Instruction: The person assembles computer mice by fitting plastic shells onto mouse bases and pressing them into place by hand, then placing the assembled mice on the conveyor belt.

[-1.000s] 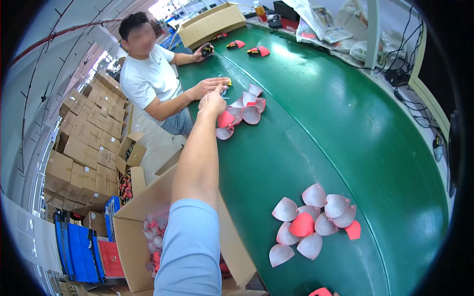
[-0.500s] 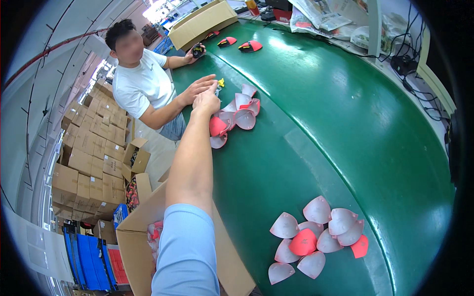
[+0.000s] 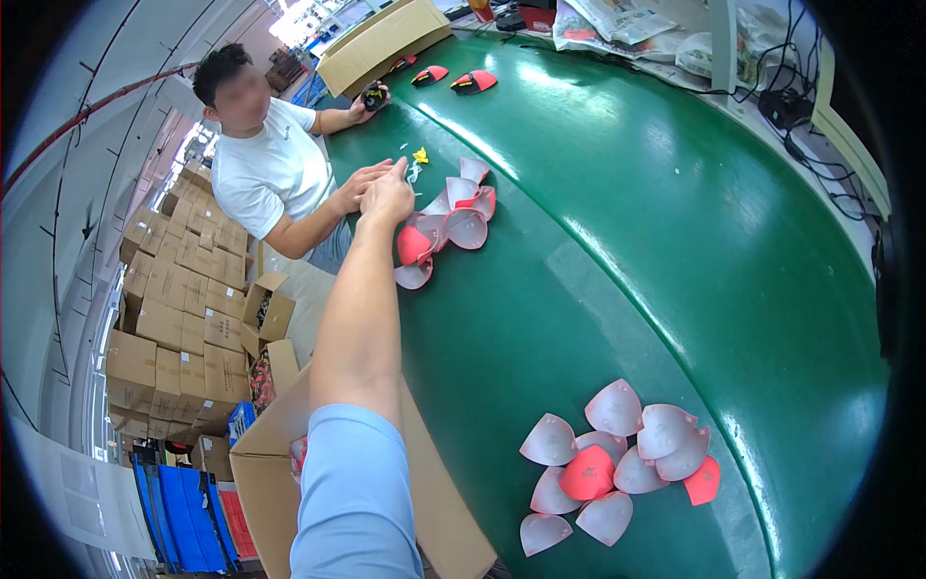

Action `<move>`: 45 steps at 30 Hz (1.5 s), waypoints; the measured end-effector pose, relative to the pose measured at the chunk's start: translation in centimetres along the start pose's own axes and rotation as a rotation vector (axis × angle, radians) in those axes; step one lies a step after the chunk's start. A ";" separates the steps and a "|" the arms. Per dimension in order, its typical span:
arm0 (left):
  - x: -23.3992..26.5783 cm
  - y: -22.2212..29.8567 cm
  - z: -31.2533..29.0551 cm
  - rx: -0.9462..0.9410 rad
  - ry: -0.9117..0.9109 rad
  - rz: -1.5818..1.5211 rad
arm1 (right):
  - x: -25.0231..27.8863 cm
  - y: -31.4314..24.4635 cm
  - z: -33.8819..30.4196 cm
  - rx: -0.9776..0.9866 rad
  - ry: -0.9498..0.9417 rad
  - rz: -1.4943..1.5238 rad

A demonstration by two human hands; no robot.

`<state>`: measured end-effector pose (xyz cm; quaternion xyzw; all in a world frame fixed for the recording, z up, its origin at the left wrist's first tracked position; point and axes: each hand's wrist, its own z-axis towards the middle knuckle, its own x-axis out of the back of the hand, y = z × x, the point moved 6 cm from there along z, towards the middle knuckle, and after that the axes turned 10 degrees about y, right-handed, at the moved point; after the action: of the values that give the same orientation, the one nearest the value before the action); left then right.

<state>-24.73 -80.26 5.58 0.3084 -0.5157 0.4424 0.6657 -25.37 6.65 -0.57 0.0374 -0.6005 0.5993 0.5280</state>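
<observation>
My left hand [image 3: 388, 196] reaches far out over the green table, back of the hand up, index finger stretched out. No object shows in it; the other fingers are partly hidden. It overlaps a co-worker's hand [image 3: 360, 186] in the view; whether they touch I cannot tell. Just beyond the fingertip lie a small crumpled yellow piece [image 3: 421, 155] and some whitish scraps [image 3: 414, 173]. To the right of my hand is a heap of curved shells [image 3: 466, 229], red outside and pale inside. A second group of such shells [image 3: 606, 518] lies nearer. My right hand is out of view.
The green table [image 3: 598, 318] curves away to the right. An open carton [image 3: 270, 463] stands beneath my forearm. The co-worker's other hand holds a dark rounded part [image 3: 373, 96]. Red-and-black pieces [image 3: 474, 82] lie near another carton [image 3: 381, 53]; stacked boxes [image 3: 159, 323] stand left.
My left hand has drawn back slightly, away from the yellow piece, which now shows more fully. The co-worker's near hand has shifted back too. The whole view has moved slightly.
</observation>
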 end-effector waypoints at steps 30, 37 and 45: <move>21.1 7.9 -67.2 -0.857 -0.137 -1.038 | -2.8 -0.1 7.1 -0.133 0.176 0.413; 18.7 12.4 -71.5 -0.817 -0.176 -1.178 | -1.8 -1.3 6.9 0.072 0.221 0.250; 28.3 12.0 -56.4 -0.805 0.340 -0.561 | -0.3 -15.7 20.4 0.486 -0.156 0.061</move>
<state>-10.10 -18.67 16.48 0.0780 -0.4271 0.0572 0.8990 -26.65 -13.44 15.49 0.1910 -0.4784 0.7371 0.4373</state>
